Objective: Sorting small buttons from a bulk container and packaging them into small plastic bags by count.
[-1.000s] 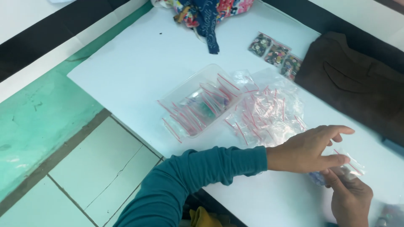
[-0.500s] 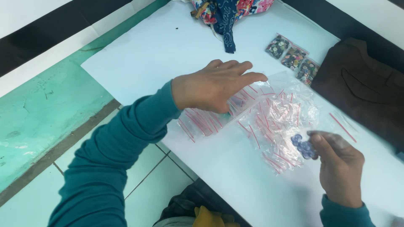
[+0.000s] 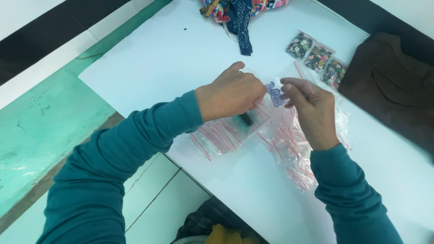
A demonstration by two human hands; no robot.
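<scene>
Both hands have closed in together over the pile since half a second ago. Small clear bag of purple-blue buttons (image 3: 274, 93) sits between them, above the table: right hand (image 3: 312, 113) pinches it at the fingertips, left hand (image 3: 231, 96) curls onto its other edge, though the exact grip is hidden behind the knuckles. Beneath lie the empty red-striped zip bags (image 3: 289, 149); a dark object under the left palm is hard to make out. Farther off, 3 filled button bags (image 3: 318, 58), brown cloth (image 3: 389, 90), and patterned fabric (image 3: 239, 9) cut off at the top of the white table (image 3: 172, 58).
</scene>
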